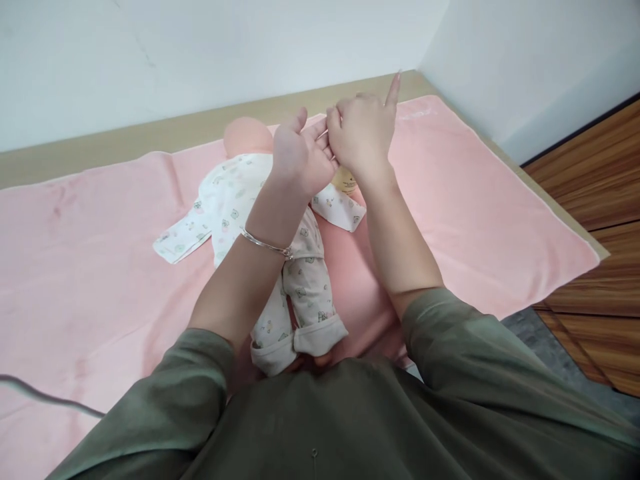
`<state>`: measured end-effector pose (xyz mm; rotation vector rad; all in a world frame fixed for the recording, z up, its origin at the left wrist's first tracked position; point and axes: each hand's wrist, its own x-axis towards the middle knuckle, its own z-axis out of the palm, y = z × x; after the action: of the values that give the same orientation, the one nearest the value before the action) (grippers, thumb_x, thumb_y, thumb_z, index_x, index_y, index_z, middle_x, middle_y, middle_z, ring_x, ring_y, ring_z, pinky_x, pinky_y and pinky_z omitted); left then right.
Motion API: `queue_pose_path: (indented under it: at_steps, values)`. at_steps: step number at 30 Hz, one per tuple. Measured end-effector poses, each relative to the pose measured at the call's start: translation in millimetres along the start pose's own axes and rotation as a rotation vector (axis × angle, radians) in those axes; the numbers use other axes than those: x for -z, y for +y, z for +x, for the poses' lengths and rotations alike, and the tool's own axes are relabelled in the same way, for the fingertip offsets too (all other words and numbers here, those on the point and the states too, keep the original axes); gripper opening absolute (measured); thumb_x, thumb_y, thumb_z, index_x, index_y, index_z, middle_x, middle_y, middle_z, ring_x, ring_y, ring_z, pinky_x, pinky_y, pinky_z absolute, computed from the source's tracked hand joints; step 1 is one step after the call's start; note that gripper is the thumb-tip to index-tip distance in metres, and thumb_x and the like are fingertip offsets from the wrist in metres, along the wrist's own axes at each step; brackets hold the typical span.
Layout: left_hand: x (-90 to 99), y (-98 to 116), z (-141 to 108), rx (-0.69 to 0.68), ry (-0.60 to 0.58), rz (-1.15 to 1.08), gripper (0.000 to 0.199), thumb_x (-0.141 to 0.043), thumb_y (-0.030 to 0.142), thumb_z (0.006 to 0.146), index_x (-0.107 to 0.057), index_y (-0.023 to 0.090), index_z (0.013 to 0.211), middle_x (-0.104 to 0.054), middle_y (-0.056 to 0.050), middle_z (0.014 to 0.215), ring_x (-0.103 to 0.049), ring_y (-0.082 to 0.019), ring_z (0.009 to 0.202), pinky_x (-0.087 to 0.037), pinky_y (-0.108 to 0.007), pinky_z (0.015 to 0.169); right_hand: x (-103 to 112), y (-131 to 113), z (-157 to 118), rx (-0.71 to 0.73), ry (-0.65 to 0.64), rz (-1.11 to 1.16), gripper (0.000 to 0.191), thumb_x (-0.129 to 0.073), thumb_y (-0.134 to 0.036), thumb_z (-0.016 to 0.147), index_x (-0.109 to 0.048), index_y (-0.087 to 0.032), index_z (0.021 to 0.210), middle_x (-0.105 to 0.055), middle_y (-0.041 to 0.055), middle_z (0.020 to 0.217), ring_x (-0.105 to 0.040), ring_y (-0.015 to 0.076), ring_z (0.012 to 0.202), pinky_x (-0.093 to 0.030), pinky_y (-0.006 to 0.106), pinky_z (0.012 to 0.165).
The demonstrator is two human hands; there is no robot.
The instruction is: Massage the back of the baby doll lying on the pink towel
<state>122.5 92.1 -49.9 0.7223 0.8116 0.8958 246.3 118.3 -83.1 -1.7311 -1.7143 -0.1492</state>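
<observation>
Doll [236, 190] in white, printed clothes [311, 283]

Doll head [247, 137], 11 o'clock: smooth, matt, plastic-looking. Doll suit [230, 197]: printed cloth – matt. Blanket [100, 253], 9 o'clock: matt cloth, lightly creased. Table [280, 107], 12 o'clock: smooth, wood-look, matt. Bracelet [265, 245]: metal – glossy. Cabinet [600, 273], 3 o'clock: grained wood-look. Shirt [315, 427], 6 o'clock: matt cloth.

A cloth [100, 253] lies on the desk [100, 152], a wall [300, 47] behind. On the cloth lies a doll [233, 200], head toward the wall, a container [344, 181] just right, a cable [50, 399] near left; a cabinet [590, 180] stands rightmost.
</observation>
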Motion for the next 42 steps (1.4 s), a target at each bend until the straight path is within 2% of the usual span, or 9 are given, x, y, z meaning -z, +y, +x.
queue_pose_path:
  at_steps: [2,7,14,21,25,30,36,39,42]
  values:
    - [2.8,1,2,0.02,-0.048,-0.041,0.061,-0.011,0.046,0.11,-0.065,0.018,0.107,-0.077,-0.01,0.115,-0.048,-0.026,0.153,-0.049,-0.048,0.125,0,-1,-1,-0.018,0.017,-0.016,0.035,-0.041,-0.047,0.091,-0.059,-0.04,0.062,-0.072,0.0031,0.079,-0.067,0.0323,0.11,0.003,0.062,0.138]
    - [20.1,12,-8,-0.001,0.01,-0.137,0.052,-0.017,0.04,0.106,-0.046,0.014,0.141,-0.065,-0.013,0.139,-0.048,-0.023,0.153,-0.048,-0.044,0.124,-1,-18,-7,-0.124,0.072,0.024,0.03,-0.041,-0.037,0.092,-0.066,-0.035,0.076,-0.073,0.0072,0.087,-0.053,0.033,0.136,-0.009,0.078,0.129]
    - [69.8,33,-80,-0.113,0.058,-0.228,0.06,-0.034,0.033,0.101,-0.031,0.021,0.16,-0.058,-0.012,0.155,-0.049,-0.02,0.152,-0.047,-0.034,0.125,4,-34,-10,-0.277,-0.03,-0.112,0.034,-0.037,-0.033,0.099,-0.065,-0.025,0.082,-0.07,0.0141,0.115,-0.043,0.0335,0.141,-0.015,0.074,0.126]
    - [96.8,62,-133,-0.222,0.01,-0.358,0.049,-0.03,0.027,0.108,-0.037,0.016,0.155,-0.051,-0.011,0.161,-0.05,-0.021,0.152,-0.052,-0.031,0.12,9,-39,-10,-0.322,-0.098,-0.197,0.031,-0.04,-0.031,0.102,-0.067,-0.024,0.089,-0.064,0.0133,0.137,-0.039,0.0301,0.14,-0.004,0.07,0.127]
    - [104.3,70,-142,-0.3,0.077,-0.137,0.045,-0.024,0.033,0.108,-0.05,0.024,0.145,-0.07,-0.001,0.14,-0.054,-0.015,0.148,-0.052,-0.029,0.123,4,-33,-9,-0.313,-0.06,-0.144,0.027,-0.044,-0.031,0.1,-0.069,-0.023,0.091,-0.062,0.0128,0.14,-0.038,0.0282,0.143,-0.002,0.07,0.128]
    - [108.8,72,-151,-0.391,0.046,0.031,0.047,-0.017,0.032,0.108,-0.057,0.026,0.132,-0.07,0.004,0.141,-0.054,-0.012,0.147,-0.053,-0.029,0.124,-1,-16,-10,-0.268,-0.044,0.001,0.022,-0.051,-0.034,0.097,-0.069,-0.022,0.101,-0.057,0.0136,0.148,-0.036,0.0264,0.147,0.005,0.072,0.127]
    - [97.6,67,-156,-0.368,0.032,0.083,0.051,-0.01,0.028,0.109,-0.052,0.023,0.138,-0.064,0.004,0.148,-0.049,-0.016,0.151,-0.049,-0.037,0.124,29,-52,-18,-0.42,-0.079,0.069,0.049,-0.059,-0.029,0.094,-0.054,-0.028,0.142,-0.021,0.0089,0.175,-0.012,0.0341,0.165,-0.001,0.081,0.124]
    - [90.2,62,-158,-0.268,-0.122,-0.043,0.049,-0.016,0.033,0.112,-0.054,0.015,0.135,-0.073,-0.002,0.133,-0.059,-0.017,0.143,-0.05,-0.039,0.121,47,-96,-31,-0.238,0.005,0.129,0.063,-0.049,-0.027,0.101,-0.035,-0.022,0.161,-0.007,0.0104,0.178,-0.008,0.0271,0.168,-0.006,0.062,0.136]
    - [83.3,60,-161,-0.176,-0.342,-0.017,0.067,-0.009,0.051,0.112,-0.063,0.016,0.131,-0.074,-0.003,0.126,-0.041,-0.025,0.155,-0.041,-0.051,0.126,53,-134,-51,0.003,-0.01,0.37,0.058,-0.032,-0.026,0.107,-0.028,-0.015,0.164,-0.013,0.0096,0.177,-0.011,0.0164,0.168,-0.014,0.039,0.14]
